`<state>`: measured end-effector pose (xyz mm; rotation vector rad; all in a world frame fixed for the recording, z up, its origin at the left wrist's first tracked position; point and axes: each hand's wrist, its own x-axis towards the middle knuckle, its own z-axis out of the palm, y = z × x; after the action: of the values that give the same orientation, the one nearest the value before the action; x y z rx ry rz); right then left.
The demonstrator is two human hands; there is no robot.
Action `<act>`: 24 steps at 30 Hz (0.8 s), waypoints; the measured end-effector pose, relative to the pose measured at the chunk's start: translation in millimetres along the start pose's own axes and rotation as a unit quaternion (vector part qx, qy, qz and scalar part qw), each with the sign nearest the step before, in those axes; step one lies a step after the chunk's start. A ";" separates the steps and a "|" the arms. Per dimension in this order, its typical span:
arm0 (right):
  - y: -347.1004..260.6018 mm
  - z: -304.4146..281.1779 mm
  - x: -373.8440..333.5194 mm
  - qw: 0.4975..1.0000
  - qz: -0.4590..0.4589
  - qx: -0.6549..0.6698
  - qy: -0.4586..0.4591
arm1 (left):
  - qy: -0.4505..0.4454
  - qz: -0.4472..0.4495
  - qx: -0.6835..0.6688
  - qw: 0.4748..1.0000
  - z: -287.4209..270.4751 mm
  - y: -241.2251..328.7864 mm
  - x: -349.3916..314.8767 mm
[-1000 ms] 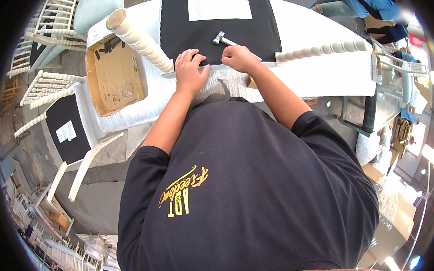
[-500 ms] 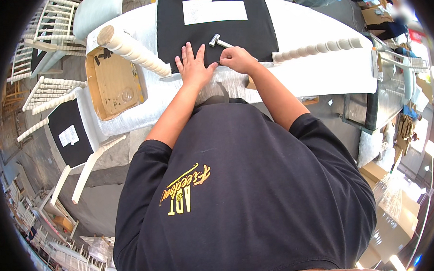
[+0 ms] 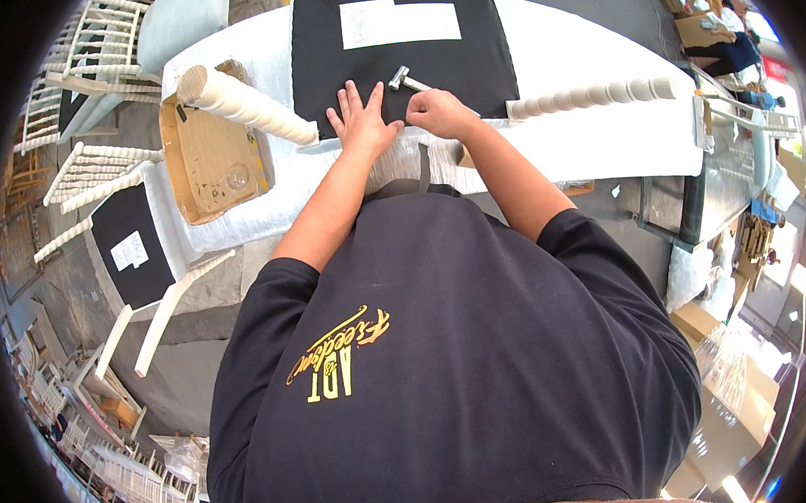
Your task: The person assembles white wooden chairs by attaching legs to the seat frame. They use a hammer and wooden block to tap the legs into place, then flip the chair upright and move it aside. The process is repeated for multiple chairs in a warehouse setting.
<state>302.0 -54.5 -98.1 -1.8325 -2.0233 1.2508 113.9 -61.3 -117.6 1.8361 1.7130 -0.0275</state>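
Black fabric covers the underside of an upturned chair seat in front of me. My left hand lies on its near edge, fingers spread flat and thumb pointing right. Close beside that thumb, my right hand is closed, its fingertips curled down at the fabric's edge. What they pinch, if anything, is hidden. A metal-headed hammer is over the fabric; its handle runs behind my right hand, and I cannot tell whether the palm grips it. Turned cream legs stick out at the left and right.
White padded wrapping covers the bench. At its left stands an open cardboard box with small dark pieces inside. Another upturned chair with a black underside is on the left, near spindled chair frames. A metal-framed rack stands right.
Both hands stay at the fabric's near edge with almost no movement. A person in light blue at the top right has gone out of view.
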 end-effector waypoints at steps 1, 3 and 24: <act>-1.0 0.2 0.4 1.000 -0.003 0.000 0.000 | 0.000 0.001 -0.002 1.000 1.1 -1.6 0.1; -1.2 1.2 -0.3 1.000 -0.008 -0.002 -0.001 | -0.001 0.003 -0.008 1.000 1.7 -1.8 -0.5; -5.8 3.7 4.7 0.999 -0.022 -0.022 0.018 | -0.006 0.007 -0.016 1.000 -0.8 1.4 -2.8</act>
<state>294.2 -51.6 -98.8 -1.8047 -2.0760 1.1642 114.4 -63.4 -115.2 1.8200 1.6835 -0.0048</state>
